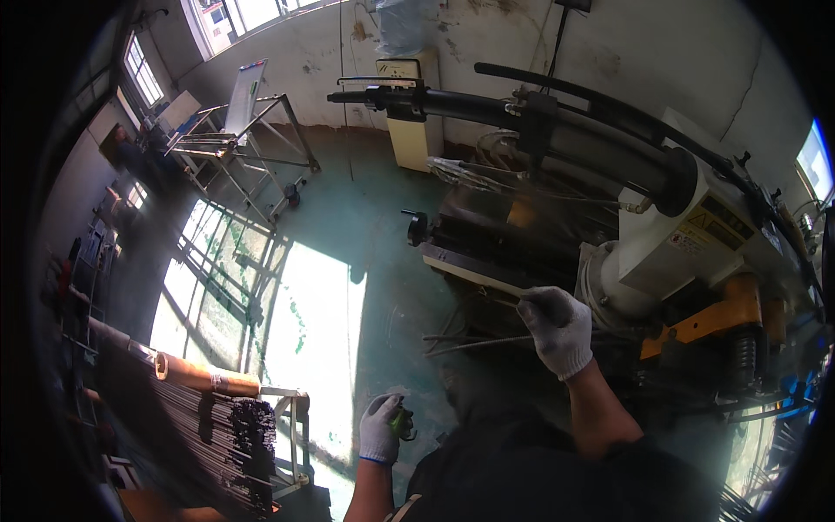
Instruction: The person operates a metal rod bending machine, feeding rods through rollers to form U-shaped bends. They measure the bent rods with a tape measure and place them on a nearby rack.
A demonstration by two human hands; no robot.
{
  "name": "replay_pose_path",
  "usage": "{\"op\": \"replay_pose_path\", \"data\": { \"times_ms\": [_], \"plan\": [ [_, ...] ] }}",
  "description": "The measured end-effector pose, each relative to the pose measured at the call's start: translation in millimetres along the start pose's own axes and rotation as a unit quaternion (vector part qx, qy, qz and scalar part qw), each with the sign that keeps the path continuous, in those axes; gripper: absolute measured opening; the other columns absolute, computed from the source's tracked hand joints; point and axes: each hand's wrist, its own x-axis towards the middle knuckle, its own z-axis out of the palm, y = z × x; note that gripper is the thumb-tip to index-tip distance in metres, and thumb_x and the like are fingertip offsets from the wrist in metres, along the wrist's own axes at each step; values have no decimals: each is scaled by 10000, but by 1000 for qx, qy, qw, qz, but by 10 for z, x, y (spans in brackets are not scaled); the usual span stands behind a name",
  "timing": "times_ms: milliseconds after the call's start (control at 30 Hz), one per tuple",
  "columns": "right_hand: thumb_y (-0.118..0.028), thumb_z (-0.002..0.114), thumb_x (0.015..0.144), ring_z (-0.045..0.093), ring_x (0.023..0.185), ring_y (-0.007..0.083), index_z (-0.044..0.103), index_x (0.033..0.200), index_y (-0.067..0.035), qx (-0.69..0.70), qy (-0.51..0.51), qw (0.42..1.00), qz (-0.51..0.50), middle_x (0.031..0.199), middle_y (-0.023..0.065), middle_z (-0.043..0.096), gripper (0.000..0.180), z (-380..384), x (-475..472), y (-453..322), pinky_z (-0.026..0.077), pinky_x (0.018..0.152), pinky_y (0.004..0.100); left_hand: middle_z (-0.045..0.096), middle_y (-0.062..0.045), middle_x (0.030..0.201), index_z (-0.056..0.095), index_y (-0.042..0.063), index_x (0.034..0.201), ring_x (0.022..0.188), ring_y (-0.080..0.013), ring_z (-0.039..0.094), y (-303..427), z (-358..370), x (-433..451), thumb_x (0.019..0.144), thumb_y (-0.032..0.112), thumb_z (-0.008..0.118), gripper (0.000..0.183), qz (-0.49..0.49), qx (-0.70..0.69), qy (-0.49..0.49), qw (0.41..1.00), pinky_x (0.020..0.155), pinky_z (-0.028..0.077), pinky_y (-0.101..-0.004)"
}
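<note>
My left hand (380, 429), in a white knit glove with a blue cuff edge, is closed around a small green-and-dark object (402, 424). The grip hides most of it, and its kind cannot be made out; a thin dark hooked part sticks out to the right. My right hand (560, 331), also gloved, is raised with curled fingers before a large machine (672, 235). Whether it holds anything is hidden. Below and left of that hand, thin metal rods (476, 344) jut out beside the machine. A long black cylinder (476, 109) extends leftward from the machine's pale housing.
A handwheel (417, 228) projects from the machine's bed. At lower left, a rack (293, 434) bears a bundle of metal rods (251, 437) and a brown tube (209, 376). A metal frame table (287, 124) stands behind, near a water dispenser (409, 140). Another person (134, 153) is far left.
</note>
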Motion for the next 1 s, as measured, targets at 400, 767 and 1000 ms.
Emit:
{"op": "replay_pose_path", "data": {
  "times_ms": [400, 767, 1000],
  "plan": [
    [-76, 893, 952, 819, 1008, 295, 781, 1180, -38, -142, 220, 932, -251, 1143, 142, 816, 257, 1709, 2952, -138, 664, 861, 402, 762, -144, 877, 730, -26, 1202, 685, -225, 708, 2140, -249, 2405, 1097, 234, 736, 280, -24, 130, -28, 991, 620, 551, -349],
    [-323, 934, 952, 776, 981, 272, 781, 1061, -66, -409, 248, 862, -167, 1087, 110, 798, 318, 2881, 4646, -222, 637, 861, 392, 715, -104, 919, 710, 75, 1198, 684, -256, 687, 3628, -831, 5045, 1116, 235, 702, 180, -180, 37, -37, 982, 538, 525, -373],
    [-501, 760, 1108, 696, 1050, 214, 709, 993, -5, -300, 405, 859, -92, 1084, 99, 713, 512, 3164, 4787, 43, 552, 974, 361, 731, -137, 898, 695, 48, 1169, 653, -248, 683, 4998, -838, 7077, 1089, 291, 687, 256, -25, 255, -197, 946, 540, 532, -374]
  ]
}}
